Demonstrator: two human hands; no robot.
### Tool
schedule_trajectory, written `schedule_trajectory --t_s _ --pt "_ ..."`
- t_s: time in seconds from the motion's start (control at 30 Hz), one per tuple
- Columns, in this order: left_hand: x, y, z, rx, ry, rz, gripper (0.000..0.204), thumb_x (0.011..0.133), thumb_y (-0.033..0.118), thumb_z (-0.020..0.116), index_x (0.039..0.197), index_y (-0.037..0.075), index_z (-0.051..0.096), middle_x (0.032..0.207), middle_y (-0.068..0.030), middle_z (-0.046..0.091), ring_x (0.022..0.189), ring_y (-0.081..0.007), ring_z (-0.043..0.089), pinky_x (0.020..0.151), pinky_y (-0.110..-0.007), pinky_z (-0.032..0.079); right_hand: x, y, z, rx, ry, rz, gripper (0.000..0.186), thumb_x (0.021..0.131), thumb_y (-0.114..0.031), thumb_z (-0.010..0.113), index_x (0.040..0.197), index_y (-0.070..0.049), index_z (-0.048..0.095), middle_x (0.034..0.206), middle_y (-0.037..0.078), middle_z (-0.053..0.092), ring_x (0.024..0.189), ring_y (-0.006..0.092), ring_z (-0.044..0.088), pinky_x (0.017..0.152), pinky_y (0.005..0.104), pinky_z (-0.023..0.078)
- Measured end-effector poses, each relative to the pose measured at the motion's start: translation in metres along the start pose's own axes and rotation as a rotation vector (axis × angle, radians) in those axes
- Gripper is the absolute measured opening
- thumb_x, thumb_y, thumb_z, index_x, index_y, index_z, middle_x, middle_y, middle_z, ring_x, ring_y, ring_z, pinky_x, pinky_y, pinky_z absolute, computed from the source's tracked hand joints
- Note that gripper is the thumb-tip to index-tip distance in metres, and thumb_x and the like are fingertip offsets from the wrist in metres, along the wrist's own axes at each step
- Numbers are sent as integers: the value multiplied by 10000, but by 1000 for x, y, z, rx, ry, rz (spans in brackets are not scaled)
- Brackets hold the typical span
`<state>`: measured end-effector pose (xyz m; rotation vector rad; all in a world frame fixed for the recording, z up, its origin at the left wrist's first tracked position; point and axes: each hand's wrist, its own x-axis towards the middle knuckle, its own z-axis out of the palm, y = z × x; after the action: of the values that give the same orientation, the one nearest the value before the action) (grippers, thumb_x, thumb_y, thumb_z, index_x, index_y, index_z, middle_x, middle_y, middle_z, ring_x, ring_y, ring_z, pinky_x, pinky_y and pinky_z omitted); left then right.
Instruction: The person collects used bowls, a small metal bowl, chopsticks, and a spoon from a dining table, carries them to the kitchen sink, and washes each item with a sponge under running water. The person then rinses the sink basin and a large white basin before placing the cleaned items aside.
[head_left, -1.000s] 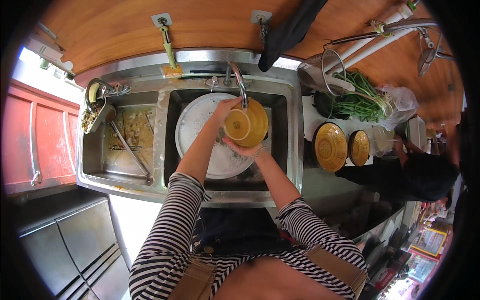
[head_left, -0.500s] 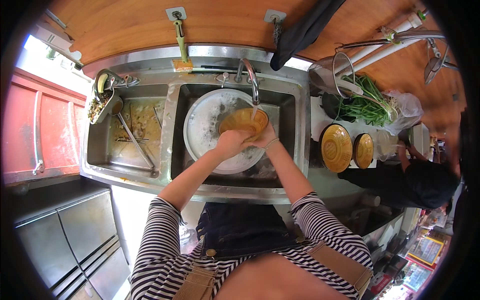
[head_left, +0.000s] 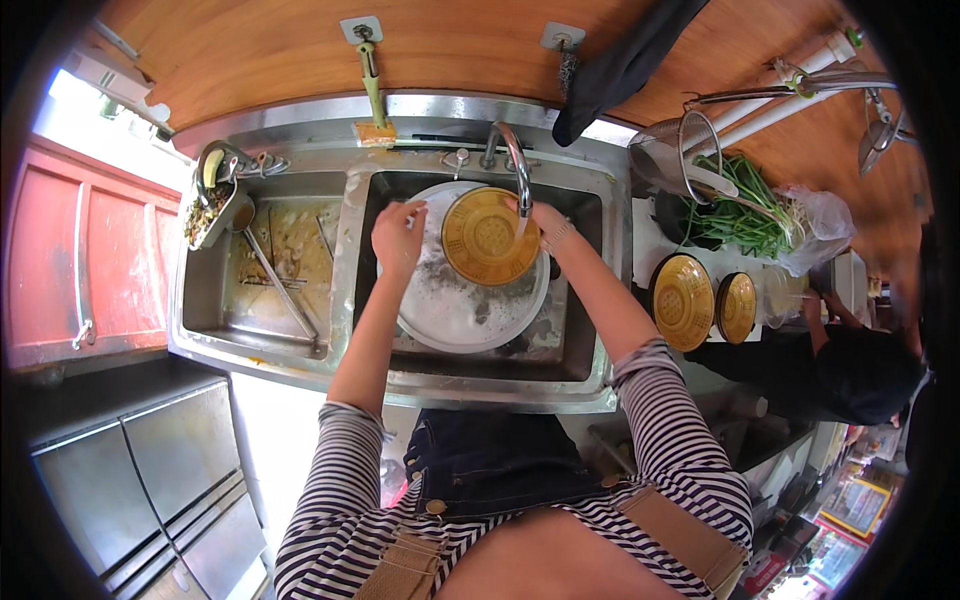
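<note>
My right hand (head_left: 547, 222) grips the right edge of a yellow-brown patterned plate (head_left: 485, 240), its fingers partly hidden by the tap. Water from the curved tap (head_left: 519, 165) runs onto the plate's right side. The plate is tilted, its patterned face showing, above a large round white basin (head_left: 440, 318) with suds and dark specks. To the left of the plate, apart from it, my left hand (head_left: 398, 240) hovers over the basin's left rim. Its fingers are loosely bent and hold nothing I can see. All this is within the right bowl of the steel sink (head_left: 480, 375).
The left sink bowl holds murky water, a ladle (head_left: 275, 275) and chopsticks; a scrap-filled strainer basket (head_left: 208, 215) sits at its corner. Rightward stand stacked yellow-brown plates (head_left: 683, 300), smaller bowls (head_left: 736, 308) and green onions (head_left: 755, 210). A person in black (head_left: 865, 370) works at far right.
My left hand has let go of the yellow-brown plate and moved left. The plate has turned to show more of its patterned face, held by my right hand alone.
</note>
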<state>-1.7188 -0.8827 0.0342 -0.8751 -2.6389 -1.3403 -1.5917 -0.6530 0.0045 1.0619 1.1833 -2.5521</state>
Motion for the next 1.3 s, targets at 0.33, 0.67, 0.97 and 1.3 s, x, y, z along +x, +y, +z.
schedule_trajectory --t_s 0.33,0.67,0.97,1.3 --pt "86 -13 101 440 -272 139 155 792 215 589 813 74 651 870 -128 638 796 -318 636 667 -440 512 -92 75 -29 524 83 -121 420 893 -307 575 1235 -83 479 1218 86 543 1141 257 517 929 482 440" --pt "140 -26 84 719 -418 471 153 838 136 494 888 60 617 885 -124 624 810 -312 630 691 -422 525 -126 58 -16 554 117 -231 392 903 -233 562 1241 -64 461 1179 88 562 1065 238 570 854 482 496" --pt "28 -7 156 -605 -323 -655 215 807 224 621 827 18 681 758 -75 672 651 -171 614 611 -317 481 -141 64 12 185 551 -523 416 842 -81 596 1236 -74 464 1051 48 599 927 144 622 623 295 570" --pt "-65 48 221 -1858 -879 -763 361 926 290 473 1196 57 532 1163 -83 590 1037 -250 575 913 -363 461 -181 49 29 -848 924 -1066 512 732 109 477 1229 -12 461 1125 182 553 1058 322 549 883 364 451"
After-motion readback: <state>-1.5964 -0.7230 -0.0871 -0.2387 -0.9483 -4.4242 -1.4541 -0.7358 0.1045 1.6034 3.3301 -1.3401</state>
